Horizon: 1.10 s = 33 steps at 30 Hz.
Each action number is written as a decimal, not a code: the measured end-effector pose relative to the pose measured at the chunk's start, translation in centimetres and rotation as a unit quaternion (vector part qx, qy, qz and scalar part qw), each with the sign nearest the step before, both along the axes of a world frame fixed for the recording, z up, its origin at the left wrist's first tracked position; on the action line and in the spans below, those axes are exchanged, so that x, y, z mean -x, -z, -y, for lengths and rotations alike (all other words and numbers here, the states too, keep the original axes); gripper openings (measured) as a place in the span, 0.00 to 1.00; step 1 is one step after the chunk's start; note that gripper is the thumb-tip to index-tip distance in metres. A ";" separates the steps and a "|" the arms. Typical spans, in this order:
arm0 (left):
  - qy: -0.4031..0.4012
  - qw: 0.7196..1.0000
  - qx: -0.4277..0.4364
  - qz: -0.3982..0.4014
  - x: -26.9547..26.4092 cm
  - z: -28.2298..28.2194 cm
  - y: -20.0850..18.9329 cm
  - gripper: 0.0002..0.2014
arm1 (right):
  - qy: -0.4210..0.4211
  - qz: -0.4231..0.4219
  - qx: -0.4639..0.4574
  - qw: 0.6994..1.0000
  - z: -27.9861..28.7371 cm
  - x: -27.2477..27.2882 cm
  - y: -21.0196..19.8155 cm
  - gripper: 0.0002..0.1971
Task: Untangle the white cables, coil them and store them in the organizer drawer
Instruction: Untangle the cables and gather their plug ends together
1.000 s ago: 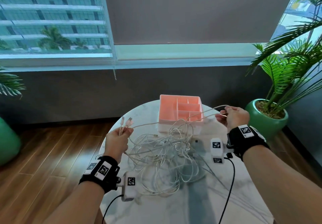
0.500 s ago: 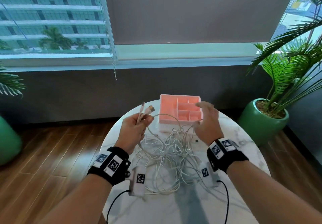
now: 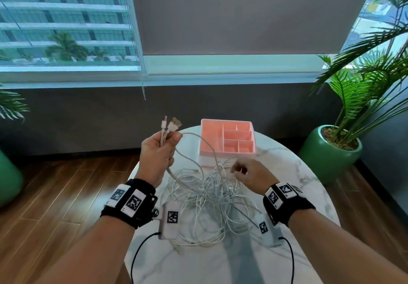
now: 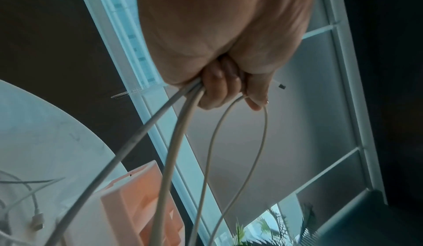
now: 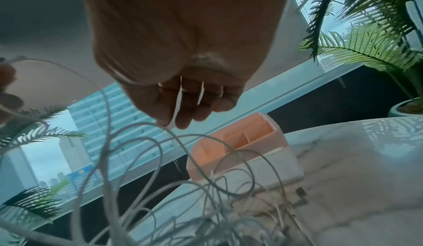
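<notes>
Above the near-left edge of the round marble table (image 3: 298, 250), left hand (image 3: 157, 151) raised, back of the hand to the head camera, fingers (image 4: 216, 88) curled tight round several strands of white cable. Two plug ends (image 3: 171, 126) stick up out of the fist, tilted slightly toward the window, the wider one a metal USB plug. From under the fist, strands drop down and to the right into the tangled white cables (image 3: 207, 200) heaped mid-table; one thin strand makes a loop off the thumb in the left wrist view.

Lower and to the right, right hand (image 3: 251, 176) palm-down over the far-right part of the heap, wrist bent, fingers (image 5: 194, 105) curled loosely downward and close together. Whether thumb and forefinger actually pinch a strand: cannot tell, though one cable arcs right at the fingertips in the right wrist view.

Beyond the heap, touching its far strands, pink organizer drawer (image 3: 227, 142) on its white base, compartments open upward, long side running left to right.

On both wrists, black bands with square black-and-white coded tags; no readable lettering anywhere.

To the right of the table, potted palm (image 3: 331, 149) in a green pot.
</notes>
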<state>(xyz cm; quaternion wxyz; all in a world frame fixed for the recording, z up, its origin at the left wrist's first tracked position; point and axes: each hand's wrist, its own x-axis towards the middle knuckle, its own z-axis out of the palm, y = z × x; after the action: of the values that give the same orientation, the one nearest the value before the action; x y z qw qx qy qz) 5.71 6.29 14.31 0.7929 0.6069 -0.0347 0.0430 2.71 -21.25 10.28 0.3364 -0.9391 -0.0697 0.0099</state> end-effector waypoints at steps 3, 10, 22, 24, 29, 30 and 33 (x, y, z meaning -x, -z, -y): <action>0.038 0.999 -0.017 -0.002 0.3 1.4 -0.1 0.16 | -0.027 0.013 -0.033 0.999 -1.4 0.1 -0.8 0.08; 0.068 0.997 -0.041 -0.024 0.8 3.9 0.0 0.09 | 0.007 -0.017 -0.137 0.990 -2.9 -1.5 -4.5 0.06; 0.114 0.976 -0.183 -0.006 1.6 8.4 3.5 0.09 | 0.091 -0.018 -0.342 0.935 -3.1 -1.8 -7.5 0.07; 0.105 0.975 -0.197 -0.005 1.6 9.1 4.1 0.07 | 0.089 -0.014 -0.361 0.928 -2.8 -1.6 -8.0 0.07; 0.108 0.969 -0.219 -0.032 1.8 10.7 5.1 0.11 | 0.102 0.034 -0.374 0.921 -2.7 -1.7 -10.5 0.06; 0.101 0.970 -0.219 -0.033 1.7 10.6 5.0 0.11 | 0.107 0.047 -0.382 0.917 -2.6 -1.7 -11.2 0.06; 0.092 0.955 -0.281 -0.019 0.7 9.9 5.4 0.08 | 0.110 0.078 -0.449 0.883 -2.6 -1.4 -13.7 0.07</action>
<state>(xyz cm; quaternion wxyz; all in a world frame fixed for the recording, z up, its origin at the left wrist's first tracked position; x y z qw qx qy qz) 5.06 -3.58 8.88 0.5913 0.8002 -0.0853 -0.0532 4.09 -18.63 24.03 0.7143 -0.6871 0.0110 -0.1327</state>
